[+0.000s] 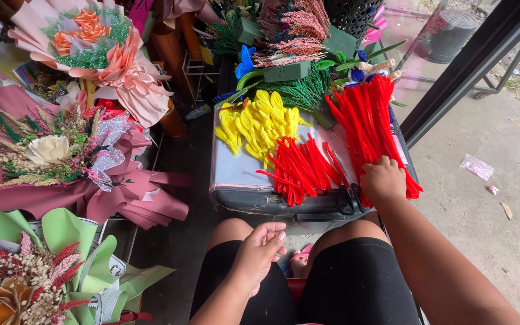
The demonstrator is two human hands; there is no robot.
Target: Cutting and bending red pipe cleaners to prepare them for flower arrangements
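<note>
1. Long stems (365,120): bright red, plain.
2. Short stems (299,168): same red.
3. Loops (259,123): solid yellow.
4. Case (242,180): pale grey lid, dark grey rim, pink edge strip.
5. Scissors (349,198): black handles.
6. Top bouquet (94,45): peach-pink wrap, orange blooms, green filler.
7. Middle bouquet (61,162): maroon wrap, cream rose, silver glitter bits.
8. Low bouquet (43,271): lime-green wrap, tan flower, red and white sprigs.
9. Foam blocks (287,71): dark green.
10. Shorts (356,283): black.
11. Floor (489,198): grey concrete.
</note>
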